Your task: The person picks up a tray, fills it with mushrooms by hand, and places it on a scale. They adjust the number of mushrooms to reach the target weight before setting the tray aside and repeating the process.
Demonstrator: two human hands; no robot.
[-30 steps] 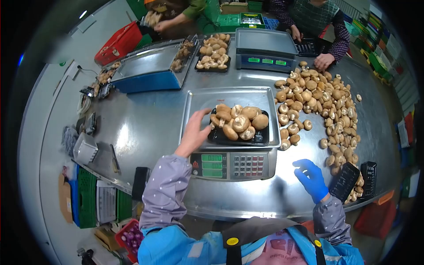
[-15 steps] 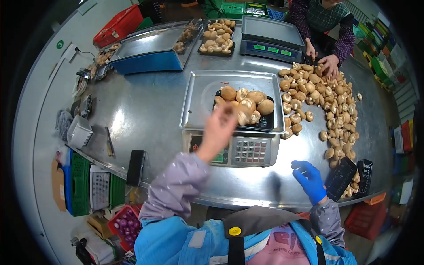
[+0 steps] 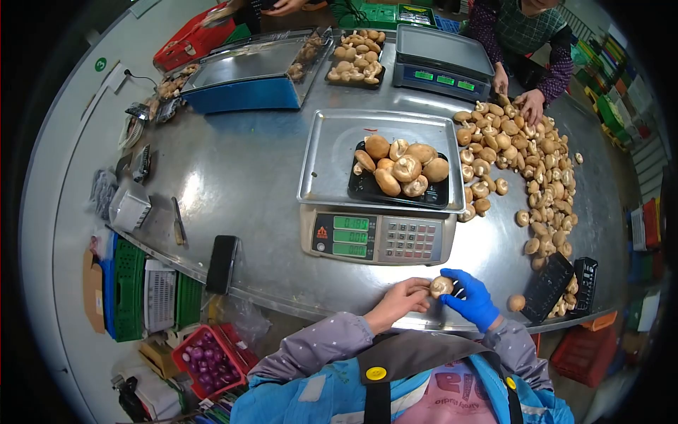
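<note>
A brown-capped mushroom is between my two hands at the table's near edge. My gloved right hand grips its right side with thumb and fingers. My bare left hand has its bent fingertips at the mushroom's left side; their exact contact is hard to see. Just beyond stands a weighing scale with lit green displays and a keypad. On its metal pan sits a black tray filled with several mushrooms.
A large mushroom pile spreads along the right, where another person's hands work. Black trays lean at the near right. A second scale, a filled tray, a phone and a knife are also on the table.
My left hand has moved back from the tray on the scale to the near edge. My right hand has shifted left, and a mushroom now shows between both hands.
</note>
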